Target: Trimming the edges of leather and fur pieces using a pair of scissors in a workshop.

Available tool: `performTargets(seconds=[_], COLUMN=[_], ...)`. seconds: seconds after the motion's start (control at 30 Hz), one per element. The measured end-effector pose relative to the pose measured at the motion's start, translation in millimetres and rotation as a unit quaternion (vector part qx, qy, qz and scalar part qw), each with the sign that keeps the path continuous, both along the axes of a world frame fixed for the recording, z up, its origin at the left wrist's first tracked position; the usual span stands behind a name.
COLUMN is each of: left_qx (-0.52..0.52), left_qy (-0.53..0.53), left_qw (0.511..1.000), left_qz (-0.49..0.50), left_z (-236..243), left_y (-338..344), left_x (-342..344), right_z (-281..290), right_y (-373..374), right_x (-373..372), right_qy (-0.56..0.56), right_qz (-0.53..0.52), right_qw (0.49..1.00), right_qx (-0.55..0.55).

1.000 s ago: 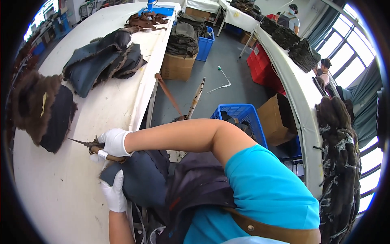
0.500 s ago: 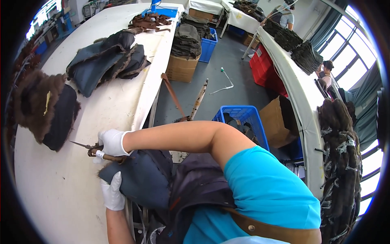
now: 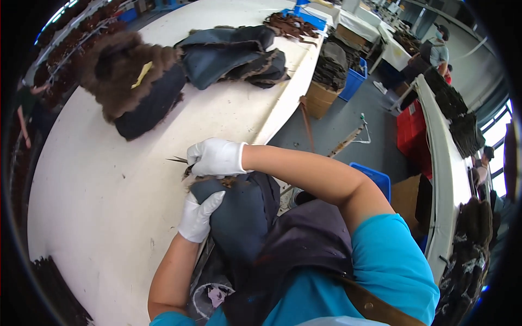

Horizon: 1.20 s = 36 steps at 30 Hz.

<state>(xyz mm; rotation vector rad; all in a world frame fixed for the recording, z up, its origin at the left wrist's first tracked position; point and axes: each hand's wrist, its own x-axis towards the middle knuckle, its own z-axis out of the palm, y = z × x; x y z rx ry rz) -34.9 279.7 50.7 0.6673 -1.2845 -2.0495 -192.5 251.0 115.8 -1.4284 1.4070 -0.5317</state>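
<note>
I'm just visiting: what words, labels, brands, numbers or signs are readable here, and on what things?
No readable text anywhere.
Held dark piece: no lettering visible.
Yellow strip on brown fur: no legible writing.
Cardboard box, red crates: any marking is too small or blurred to read.

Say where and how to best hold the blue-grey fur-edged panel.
Probably the panel by its left edge, from the left, thumb on top: it is sheet-like, so a pinch suits it. The left hand grips there; the right hand, with scissors, is at the furry far edge, and the rest spreads toward the dark apron.
</note>
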Motion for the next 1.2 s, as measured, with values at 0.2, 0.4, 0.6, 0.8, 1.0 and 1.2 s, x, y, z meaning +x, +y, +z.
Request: performTargets(seconds=[0.2, 0.4, 0.6, 0.8, 1.0, 1.2], left_qx=[-0.04, 0.01, 0.003, -0.08, -0.256, -0.372], left_qy=[-0.007, 0.05, 0.036, 0.05, -0.003, -0.067], left_qw=[0.998, 0.998, 0.998, 0.994, 0.96, 0.916], left_qz=[-0.042, -0.047, -0.055, -0.06, -0.112, -0.137], left_z=[1.1, -10.7, -7.0, -11.5, -7.8, 4.7], left_y=[-8.5, -7.4, -4.8, -4.0, 11.3, 70.3], left_x=[6.6, 9.6, 6.4, 13.6, 8.2, -1.9], right_z=[40.2, 5.4, -62.4, -79.6, -63.1, -44.7], right_y=[-2.5, -58.0, -34.7, 16.0, 55.9, 106.8], right_x=[-0.1, -67.8, -87.7, -31.4, -38.0, -52.0], right_qy=[-0.217, -0.023, 0.559, 0.116, 0.023, -0.111], right_qz=[-0.172, -0.183, -0.167, 0.082, -0.124, -0.037], right_qw=[0.956, 0.971, 0.673, 0.905, 0.991, 0.988], right_qx=[-0.101, -0.151, -0.454, -0.401, -0.045, 0.097])
